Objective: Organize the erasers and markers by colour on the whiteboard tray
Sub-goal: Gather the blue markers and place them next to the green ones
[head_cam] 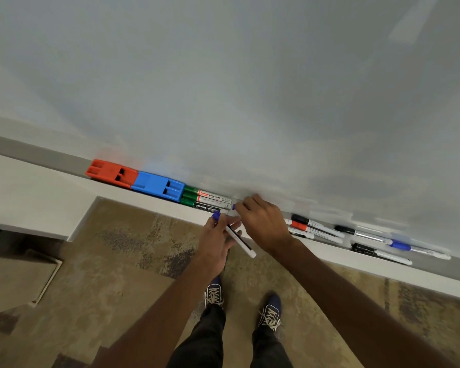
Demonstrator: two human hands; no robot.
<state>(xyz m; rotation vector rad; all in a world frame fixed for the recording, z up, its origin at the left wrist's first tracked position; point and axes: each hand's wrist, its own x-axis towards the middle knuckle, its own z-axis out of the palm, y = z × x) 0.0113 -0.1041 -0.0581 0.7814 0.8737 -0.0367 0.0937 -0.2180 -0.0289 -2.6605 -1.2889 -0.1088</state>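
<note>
Labels: "camlin" and "WHITE BOARD" on green markers (206, 200) in tray (37, 152), 3 o'clock of blue eraser (157, 185) and red eraser (110, 172). Left hand (218, 243) grips blue marker (235, 236) at tray lip. Right hand (260, 221) curls over blue cap (233, 207); grip can't tell. Mixed markers (356, 235) at its 3 o'clock.

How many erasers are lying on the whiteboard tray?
2. The red eraser lies leftmost on the tray; the blue eraser touches its right end. None appears hidden.

Bare forearms (154, 314); dark trousers (197, 341); navy sneakers (274, 300), white crisscross laces (213, 294).
</note>
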